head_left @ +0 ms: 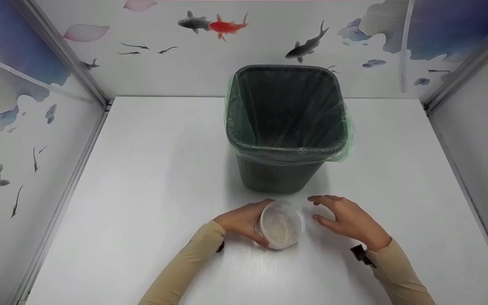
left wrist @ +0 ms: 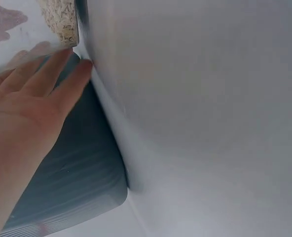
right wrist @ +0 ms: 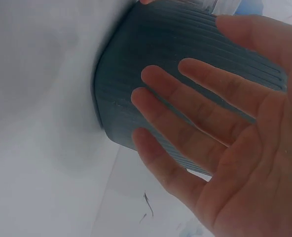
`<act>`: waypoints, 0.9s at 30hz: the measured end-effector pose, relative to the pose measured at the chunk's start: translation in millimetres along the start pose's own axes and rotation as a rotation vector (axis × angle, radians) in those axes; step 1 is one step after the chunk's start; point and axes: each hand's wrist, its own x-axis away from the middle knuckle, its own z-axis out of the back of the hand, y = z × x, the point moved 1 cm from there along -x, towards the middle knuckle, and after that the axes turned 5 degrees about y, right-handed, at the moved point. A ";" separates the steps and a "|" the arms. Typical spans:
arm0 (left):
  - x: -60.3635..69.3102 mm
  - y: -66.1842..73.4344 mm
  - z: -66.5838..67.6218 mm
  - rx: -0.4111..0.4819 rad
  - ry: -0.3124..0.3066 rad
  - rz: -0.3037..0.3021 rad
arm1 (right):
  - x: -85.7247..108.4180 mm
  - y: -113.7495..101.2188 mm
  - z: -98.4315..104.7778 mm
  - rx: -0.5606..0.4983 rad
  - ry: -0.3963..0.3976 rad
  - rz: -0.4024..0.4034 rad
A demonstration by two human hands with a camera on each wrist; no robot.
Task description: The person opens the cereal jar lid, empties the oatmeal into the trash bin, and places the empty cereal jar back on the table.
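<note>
A clear round tub (head_left: 281,225) with pale flaky contents stands on the white table, just in front of a dark bin. The left hand (head_left: 246,221) curves round the tub's left side, thumb at the near side and fingers at the far side. In the left wrist view, the tub's pale flakes (left wrist: 61,19) show through its clear wall above the left hand (left wrist: 32,103). To the right of the tub, apart from it, is the right hand (head_left: 347,220); the right wrist view shows this hand (right wrist: 225,123) with fingers spread, holding nothing.
The dark bin (head_left: 269,176), lined with a thin green bag (head_left: 343,148), stands upright behind the tub and hands. White panels with painted fish enclose the white table (head_left: 142,169) at the back and both sides.
</note>
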 end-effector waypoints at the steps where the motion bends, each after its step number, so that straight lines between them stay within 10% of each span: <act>1: 0.2 0.9 1.2 -0.002 -0.002 -0.002 | -0.3 0.0 1.3 0.001 0.002 0.004; 15: 6.8 21.7 19.1 -0.103 -0.011 -0.011 | -5.6 -16.3 18.7 0.060 0.046 0.080; 27: -3.5 38.3 16.5 -0.201 -0.004 -0.081 | -17.8 -52.7 11.3 0.027 0.112 0.295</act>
